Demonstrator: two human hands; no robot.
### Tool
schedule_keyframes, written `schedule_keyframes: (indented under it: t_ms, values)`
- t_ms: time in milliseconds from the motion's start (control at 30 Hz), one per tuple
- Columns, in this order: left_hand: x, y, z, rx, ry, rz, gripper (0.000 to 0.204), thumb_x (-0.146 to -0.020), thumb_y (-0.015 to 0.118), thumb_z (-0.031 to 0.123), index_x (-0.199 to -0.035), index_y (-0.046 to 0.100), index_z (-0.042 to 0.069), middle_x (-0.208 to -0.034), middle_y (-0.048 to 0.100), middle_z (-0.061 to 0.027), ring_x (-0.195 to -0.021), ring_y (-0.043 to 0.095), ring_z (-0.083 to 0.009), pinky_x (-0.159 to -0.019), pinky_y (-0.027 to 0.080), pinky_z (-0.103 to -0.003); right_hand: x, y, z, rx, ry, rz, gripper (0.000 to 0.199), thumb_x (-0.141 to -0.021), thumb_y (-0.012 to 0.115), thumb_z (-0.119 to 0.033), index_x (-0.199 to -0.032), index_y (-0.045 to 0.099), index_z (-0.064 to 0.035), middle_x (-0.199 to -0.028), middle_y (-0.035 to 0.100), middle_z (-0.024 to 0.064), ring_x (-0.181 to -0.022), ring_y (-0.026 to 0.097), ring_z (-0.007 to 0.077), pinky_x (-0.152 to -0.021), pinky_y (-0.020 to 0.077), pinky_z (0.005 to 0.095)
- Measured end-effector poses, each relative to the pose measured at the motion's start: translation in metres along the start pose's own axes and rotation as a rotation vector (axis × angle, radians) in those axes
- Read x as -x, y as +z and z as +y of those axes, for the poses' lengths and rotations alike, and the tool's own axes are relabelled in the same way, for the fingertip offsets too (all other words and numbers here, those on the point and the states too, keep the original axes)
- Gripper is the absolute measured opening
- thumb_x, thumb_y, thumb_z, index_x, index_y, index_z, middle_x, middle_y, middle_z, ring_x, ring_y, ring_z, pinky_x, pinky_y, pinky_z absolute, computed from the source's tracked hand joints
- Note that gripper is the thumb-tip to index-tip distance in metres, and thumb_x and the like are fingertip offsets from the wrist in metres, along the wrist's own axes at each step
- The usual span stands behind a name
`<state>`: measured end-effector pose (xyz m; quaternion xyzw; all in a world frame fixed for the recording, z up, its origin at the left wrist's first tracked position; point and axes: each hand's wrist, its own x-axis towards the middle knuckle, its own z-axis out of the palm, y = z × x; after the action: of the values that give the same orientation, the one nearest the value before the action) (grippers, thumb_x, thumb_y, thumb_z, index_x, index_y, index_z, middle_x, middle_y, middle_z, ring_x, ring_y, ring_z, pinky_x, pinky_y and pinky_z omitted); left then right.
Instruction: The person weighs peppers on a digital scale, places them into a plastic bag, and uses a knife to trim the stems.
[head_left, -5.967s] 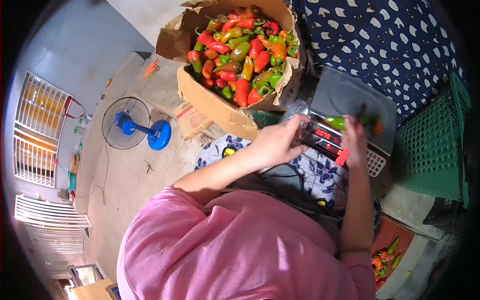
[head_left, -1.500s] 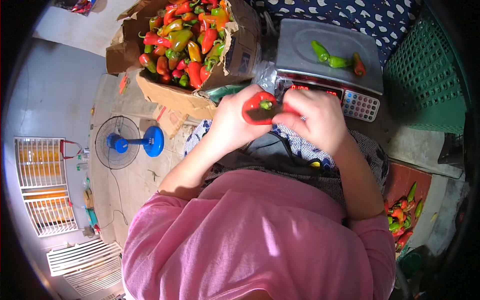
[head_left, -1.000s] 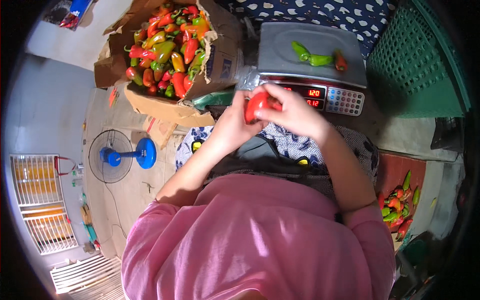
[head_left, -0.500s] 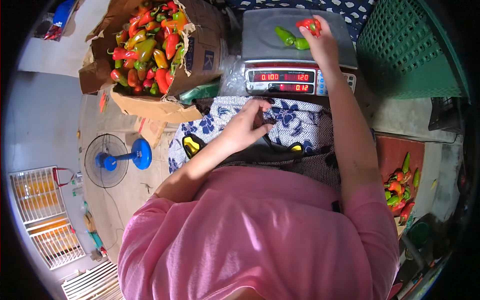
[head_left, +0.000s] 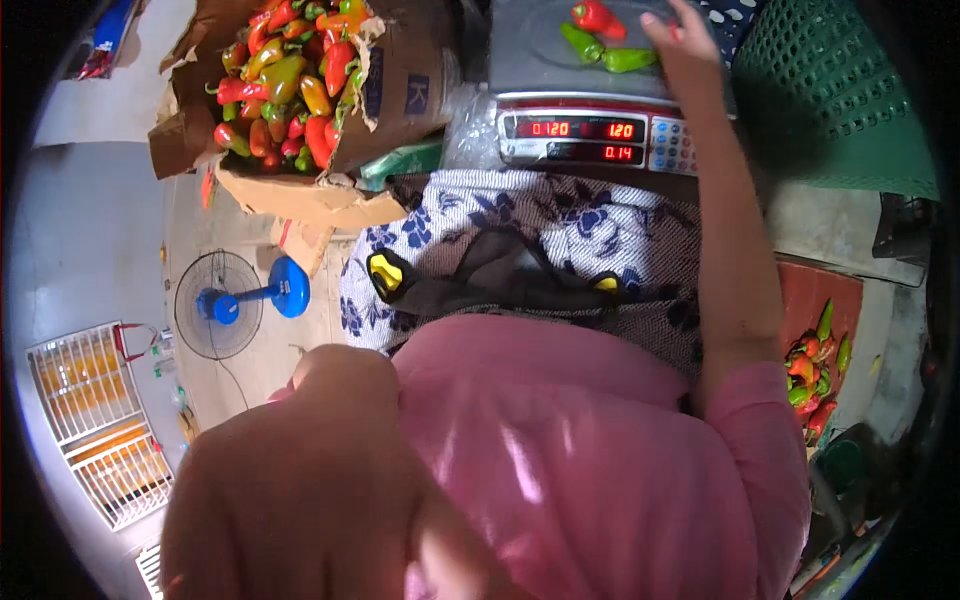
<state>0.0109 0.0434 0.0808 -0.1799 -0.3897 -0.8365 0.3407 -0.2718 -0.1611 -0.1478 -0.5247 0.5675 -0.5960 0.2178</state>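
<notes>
You are loading peppers [head_left: 603, 35] onto the scale [head_left: 590, 95]; your right hand [head_left: 680, 45] is hovering beside them, fingers loosely spread. Left hand's grip can't be told. Next, reach to the box [head_left: 300, 90].

We log: torn cardboard box [head_left: 390, 90], upper left, heaped with red, orange, green peppers [head_left: 290, 80]. Blue pedestal fan [head_left: 240, 300] on grey floor, left, below box. White wire racks [head_left: 100, 420] at lower left edge. Green plastic crate [head_left: 830, 90], upper right. Second pepper pile [head_left: 815, 365] on red-brown surface, right edge. Blue-and-white floral cloth [head_left: 560, 225] at centre; black item with yellow ends [head_left: 490, 280] lying on it.
</notes>
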Motion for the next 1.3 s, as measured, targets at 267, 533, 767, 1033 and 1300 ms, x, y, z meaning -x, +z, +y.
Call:
schedule_keyframes:
  t_ms: [267,533,767,1033,1300]
  values:
    - [0.002,0.011,-0.014,0.153,0.158,-0.042,0.030,-0.089,0.042,0.001,-0.061,0.044,0.012,-0.047,0.039,0.0004,-0.048,0.050,-0.0132,-0.084,0.047,-0.056,-0.006,-0.005,0.011,-0.351,0.124,-0.028,0.022,-0.089,0.057,-0.008,-0.110,0.057,-0.0003,-0.076,0.055,-0.0025,-0.060,0.047,0.0043,-0.052,0.0356,0.0182]
    - [-0.002,0.000,-0.005,0.323,0.037,-0.224,0.029,-0.090,0.046,0.008,-0.062,0.048,0.008,-0.041,0.037,0.0035,-0.034,0.044,-0.0139,-0.089,0.043,-0.062,-0.001,-0.004,0.003,-0.377,0.084,-0.050,0.016,-0.090,0.056,-0.010,-0.104,0.058,-0.0014,-0.058,0.043,-0.0063,-0.046,0.037,0.0034,-0.042,0.0278,0.0211]
    - [0.002,-0.005,0.001,0.408,-0.070,-0.168,0.028,-0.090,0.048,0.010,-0.062,0.050,0.008,-0.041,0.041,0.0013,-0.036,0.048,-0.0151,-0.090,0.042,-0.064,0.001,-0.002,-0.007,-0.341,0.103,-0.019,0.015,-0.091,0.055,-0.013,-0.103,0.058,-0.0042,-0.056,0.042,-0.0057,-0.045,0.036,0.0042,-0.042,0.0270,0.0211]
    - [0.021,-0.095,0.061,-1.369,0.103,0.136,0.011,-0.086,0.058,0.014,-0.079,0.057,0.006,-0.072,0.053,-0.0028,-0.062,0.051,-0.0141,-0.065,0.042,-0.028,-0.033,-0.005,0.031,0.061,0.008,-0.014,0.029,-0.088,0.057,-0.029,-0.104,0.067,-0.0065,-0.085,0.067,0.0045,-0.083,0.062,0.0135,-0.076,0.0465,0.0267]
    - [0.083,-0.205,0.087,-1.894,0.123,1.058,0.027,-0.091,0.060,0.016,-0.112,0.052,0.001,-0.099,0.059,-0.0082,-0.089,0.056,-0.0146,-0.082,0.045,-0.028,-0.095,0.070,0.034,0.927,-0.366,-0.435,0.042,-0.083,0.049,-0.012,-0.125,0.055,-0.0179,-0.123,0.055,0.0153,-0.107,0.058,0.0337,-0.089,0.0471,0.0418]
